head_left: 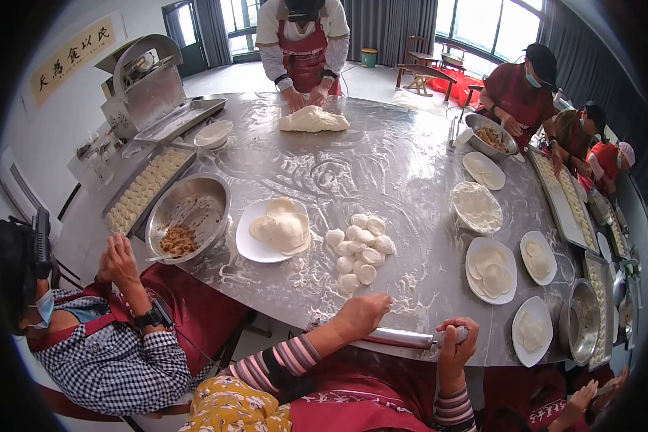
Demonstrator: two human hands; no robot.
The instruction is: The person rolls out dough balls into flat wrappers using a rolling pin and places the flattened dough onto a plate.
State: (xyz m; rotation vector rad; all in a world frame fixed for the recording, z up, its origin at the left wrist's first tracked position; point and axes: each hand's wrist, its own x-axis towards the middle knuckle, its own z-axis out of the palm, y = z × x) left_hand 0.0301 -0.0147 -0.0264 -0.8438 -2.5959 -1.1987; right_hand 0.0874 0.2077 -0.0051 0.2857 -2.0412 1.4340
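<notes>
My right hand point(456, 344) is wrapped around the grey handle of a metal rolling pin point(403, 338), which lies along the near edge of the steel table point(295, 173). My left hand point(364, 315) is closed, fingers together, just above the pin's left end. Whatever is in it, if anything, is hidden. Beyond my hands sits a cluster of small round flattened dough pieces point(358, 248). Loose flour dusts the metal around them. Left of the cluster, a white plate point(248, 247) carries a stack of rolled wrappers point(281, 225).
At left are a steel bowl of filling point(219, 209) and a tray of dumplings point(145, 191). A co-worker presses a dough mass point(314, 119) at the far side. To the right stand a flour bowl point(477, 207), several wrapper plates and trays. Another person sits close on my left.
</notes>
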